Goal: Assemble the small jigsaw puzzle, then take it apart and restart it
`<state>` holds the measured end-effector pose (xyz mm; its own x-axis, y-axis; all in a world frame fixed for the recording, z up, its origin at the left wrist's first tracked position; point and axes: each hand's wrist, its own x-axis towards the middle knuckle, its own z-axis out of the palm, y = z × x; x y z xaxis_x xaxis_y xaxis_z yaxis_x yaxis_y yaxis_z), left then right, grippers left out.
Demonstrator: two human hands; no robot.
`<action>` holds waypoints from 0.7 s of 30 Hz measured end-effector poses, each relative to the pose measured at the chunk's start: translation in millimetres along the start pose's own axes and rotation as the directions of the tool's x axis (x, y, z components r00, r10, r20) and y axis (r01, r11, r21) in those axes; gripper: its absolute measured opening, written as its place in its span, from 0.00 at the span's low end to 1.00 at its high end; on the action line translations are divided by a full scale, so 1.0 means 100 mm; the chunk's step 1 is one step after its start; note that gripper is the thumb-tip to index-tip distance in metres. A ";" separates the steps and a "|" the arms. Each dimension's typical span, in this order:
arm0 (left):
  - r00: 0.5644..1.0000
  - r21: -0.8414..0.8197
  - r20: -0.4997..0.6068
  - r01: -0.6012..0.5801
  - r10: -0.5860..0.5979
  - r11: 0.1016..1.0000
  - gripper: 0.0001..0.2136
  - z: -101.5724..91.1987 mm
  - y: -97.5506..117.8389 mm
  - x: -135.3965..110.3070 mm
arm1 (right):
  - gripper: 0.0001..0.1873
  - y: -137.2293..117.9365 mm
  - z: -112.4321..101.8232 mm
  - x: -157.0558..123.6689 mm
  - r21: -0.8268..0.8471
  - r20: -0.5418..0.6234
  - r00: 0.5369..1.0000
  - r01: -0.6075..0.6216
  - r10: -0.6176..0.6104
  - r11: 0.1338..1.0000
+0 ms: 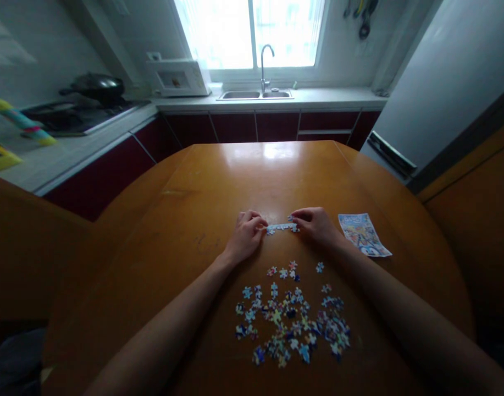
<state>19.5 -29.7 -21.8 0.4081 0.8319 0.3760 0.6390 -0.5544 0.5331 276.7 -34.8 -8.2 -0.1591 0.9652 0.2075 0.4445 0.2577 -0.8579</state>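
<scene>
A short strip of joined jigsaw puzzle pieces (281, 226) lies on the wooden table, pale blue and white. My left hand (248, 234), its fingers curled together, grips the left end of the strip with its fingertips. At the other end, my right hand (316, 224) pinches a small puzzle piece (291, 218) between thumb and fingers, just beyond the strip's upper edge. Whether that piece touches the strip I cannot tell. Nearer to me, between my forearms, many loose puzzle pieces (277, 317) are scattered in a heap, with several set apart above it.
A printed picture sheet (364, 235) lies right of my right hand on the round wooden table (186, 220). Beyond stand a counter with a sink (240, 95), a microwave (178, 77) and a stove with a pan (95, 87). A fridge (437, 82) stands at the right.
</scene>
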 end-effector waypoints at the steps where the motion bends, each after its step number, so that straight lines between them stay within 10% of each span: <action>1: 1.000 0.000 0.000 0.000 0.000 1.000 0.06 0.00 0.01 0.00 | 0.10 0.00 0.02 -0.01 -0.022 0.005 1.000 0.029 -0.029 0.999; 21: 0.997 -0.012 0.041 -0.063 0.064 0.998 0.07 -0.03 0.04 -0.02 | 0.07 -0.14 0.34 -0.11 -0.379 0.166 0.938 0.346 -0.305 0.858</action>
<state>19.8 -33.8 -18.0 0.4745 0.7951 0.3777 0.6041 -0.6062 0.5173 242.6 -50.1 -14.1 -0.4308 0.8194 0.3781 0.6609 0.5718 -0.4861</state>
